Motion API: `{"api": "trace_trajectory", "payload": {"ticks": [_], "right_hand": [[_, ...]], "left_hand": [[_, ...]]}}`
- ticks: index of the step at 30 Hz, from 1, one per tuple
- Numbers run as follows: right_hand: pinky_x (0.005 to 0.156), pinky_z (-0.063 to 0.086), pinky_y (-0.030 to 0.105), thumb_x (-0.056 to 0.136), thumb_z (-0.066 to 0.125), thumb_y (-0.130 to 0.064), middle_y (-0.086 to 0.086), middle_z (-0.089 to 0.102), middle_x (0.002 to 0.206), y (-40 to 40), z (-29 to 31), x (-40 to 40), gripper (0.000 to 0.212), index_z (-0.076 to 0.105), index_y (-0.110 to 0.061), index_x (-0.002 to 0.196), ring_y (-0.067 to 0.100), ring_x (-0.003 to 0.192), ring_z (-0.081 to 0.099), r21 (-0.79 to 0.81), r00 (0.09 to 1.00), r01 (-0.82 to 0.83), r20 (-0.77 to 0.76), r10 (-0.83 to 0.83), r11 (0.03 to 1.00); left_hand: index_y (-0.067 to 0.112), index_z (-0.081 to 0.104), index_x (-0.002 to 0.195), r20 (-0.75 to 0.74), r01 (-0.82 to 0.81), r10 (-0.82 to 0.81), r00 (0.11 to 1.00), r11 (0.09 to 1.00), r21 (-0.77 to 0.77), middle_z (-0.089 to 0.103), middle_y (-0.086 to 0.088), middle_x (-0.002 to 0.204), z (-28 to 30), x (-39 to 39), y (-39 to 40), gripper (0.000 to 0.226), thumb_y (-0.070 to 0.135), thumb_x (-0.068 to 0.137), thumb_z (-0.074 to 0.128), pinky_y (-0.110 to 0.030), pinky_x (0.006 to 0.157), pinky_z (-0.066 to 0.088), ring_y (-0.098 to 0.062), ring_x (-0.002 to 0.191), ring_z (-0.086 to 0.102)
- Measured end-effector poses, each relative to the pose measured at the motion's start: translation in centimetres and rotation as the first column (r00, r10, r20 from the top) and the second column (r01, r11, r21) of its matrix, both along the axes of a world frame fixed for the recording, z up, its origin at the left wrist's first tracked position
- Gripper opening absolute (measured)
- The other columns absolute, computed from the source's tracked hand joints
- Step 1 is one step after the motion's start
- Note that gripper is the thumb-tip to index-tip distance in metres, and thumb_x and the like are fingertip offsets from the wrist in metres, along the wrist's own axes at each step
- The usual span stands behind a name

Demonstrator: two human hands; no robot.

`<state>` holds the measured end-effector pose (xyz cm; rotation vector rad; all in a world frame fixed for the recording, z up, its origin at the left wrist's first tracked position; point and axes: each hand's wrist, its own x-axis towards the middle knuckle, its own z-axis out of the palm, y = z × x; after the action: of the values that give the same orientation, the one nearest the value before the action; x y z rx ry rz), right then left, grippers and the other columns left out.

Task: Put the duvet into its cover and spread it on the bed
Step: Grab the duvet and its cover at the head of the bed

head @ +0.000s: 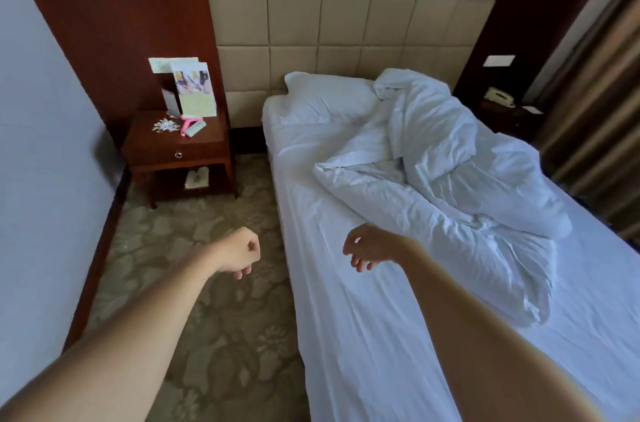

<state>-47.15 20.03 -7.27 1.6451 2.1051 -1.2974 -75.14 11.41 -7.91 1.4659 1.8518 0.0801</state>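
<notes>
We see the white duvet (446, 176) crumpled in a heap on the bed (363, 335), toward its right side, its top end beside the pillow (329, 98) at the headboard (346, 30). Our left hand (239, 253) hangs over the carpet (214, 335) and our right hand (370, 248) over the sheet; both are loosely curled, holding nothing.

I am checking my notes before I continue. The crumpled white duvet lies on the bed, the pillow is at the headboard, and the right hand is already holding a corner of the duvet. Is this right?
Not quite. In the head view the right hand holds nothing: its fingers hang loosely curled above the bare sheet, apart from the duvet. The duvet does lie crumpled on the bed, and the pillow is at the headboard.
</notes>
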Motion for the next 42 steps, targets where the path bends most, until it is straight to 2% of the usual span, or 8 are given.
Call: {"api": "trace_trajectory", "payload": {"ticks": [10,14,19,26,31,36,39,42], "right_hand": [[0.057,0.051,0.022,0.098,0.048,-0.018,0.005,0.069,0.081,8.0,0.7,0.1,0.014,0.061,-0.012,0.101,0.013,0.061,0.066,-0.014,0.962,0.247,0.125,-0.244,0.969],[0.060,0.049,0.023,0.100,0.047,-0.017,0.006,0.070,0.084,17.3,0.8,-4.9,0.020,0.061,-0.006,0.109,0.012,0.063,0.065,0.025,0.969,0.235,0.072,-0.236,0.972],[0.058,0.048,0.024,0.098,0.048,-0.019,0.006,0.070,0.077,27.9,2.0,-13.8,0.015,0.060,-0.014,0.090,0.014,0.059,0.064,0.061,0.975,0.175,-0.148,-0.165,0.983],[0.063,0.052,0.028,0.097,0.046,-0.017,0.005,0.069,0.075,38.5,1.2,-12.1,0.017,0.058,-0.016,0.085,0.018,0.062,0.065,0.074,0.965,0.257,-0.073,-0.252,0.964],[0.060,0.051,0.024,0.101,0.043,-0.015,0.002,0.067,0.075,44.4,-3.0,-8.1,0.022,0.059,-0.003,0.111,0.011,0.060,0.064,-0.012,0.895,0.440,0.093,-0.437,0.898],[0.052,0.045,0.024,0.103,0.040,-0.017,0.014,0.074,0.098,51.3,-6.3,-8.0,0.027,0.058,0.003,0.105,0.014,0.059,0.062,-0.043,0.775,0.611,0.236,-0.586,0.791],[0.052,0.047,0.022,0.103,0.042,-0.021,0.012,0.073,0.092,55.1,-6.1,-7.8,0.032,0.058,0.005,0.113,0.015,0.059,0.064,-0.056,0.688,0.717,0.219,-0.692,0.695],[0.057,0.053,0.027,0.100,0.042,-0.018,0.010,0.074,0.085,58.5,-5.5,-6.9,0.030,0.061,0.004,0.106,0.021,0.064,0.067,0.021,0.579,0.808,0.161,-0.799,0.589]], "left_hand": [[0.010,0.062,0.096,-0.125,0.346,-0.343,0.931,0.938,0.002,0.070,-0.009,0.087,0.7,-0.7,14.2,0.021,0.021,0.098,0.044,-0.030,0.066,0.054,-0.021,0.067,0.068],[0.008,0.063,0.094,-0.140,0.343,-0.333,0.933,0.938,0.057,0.069,-0.007,0.079,2.2,-4.4,22.5,0.022,0.021,0.097,0.045,-0.027,0.058,0.053,-0.017,0.059,0.064],[0.010,0.060,0.085,-0.278,0.264,-0.237,0.931,0.962,0.063,0.070,-0.007,0.077,5.0,-12.5,33.1,0.020,0.016,0.092,0.042,-0.031,0.061,0.052,-0.017,0.053,0.061],[0.010,0.061,0.093,-0.215,0.407,-0.399,0.891,0.914,-0.011,0.072,-0.009,0.084,2.6,-10.1,47.5,0.019,0.018,0.096,0.045,-0.028,0.060,0.052,-0.018,0.057,0.063],[0.006,0.061,0.105,-0.116,0.574,-0.575,0.810,0.818,-0.046,0.071,-0.014,0.089,-1.4,-5.3,58.4,0.023,0.019,0.098,0.044,-0.029,0.065,0.051,-0.019,0.061,0.062],[0.004,0.061,0.102,-0.081,0.711,-0.721,0.688,0.692,-0.126,0.071,-0.012,0.084,-4.3,-5.9,69.7,0.023,0.018,0.096,0.044,-0.032,0.065,0.053,-0.020,0.061,0.063],[0.004,0.060,0.097,-0.128,0.747,-0.770,0.624,0.637,-0.191,0.071,-0.012,0.080,-4.5,-7.2,77.5,0.018,0.014,0.095,0.044,-0.027,0.055,0.045,-0.019,0.055,0.060],[0.007,0.060,0.085,-0.148,0.732,-0.730,0.667,0.679,-0.054,0.072,-0.013,0.076,-4.2,-6.5,83.7,0.018,0.011,0.089,0.044,-0.032,0.060,0.054,-0.020,0.051,0.060]]}}
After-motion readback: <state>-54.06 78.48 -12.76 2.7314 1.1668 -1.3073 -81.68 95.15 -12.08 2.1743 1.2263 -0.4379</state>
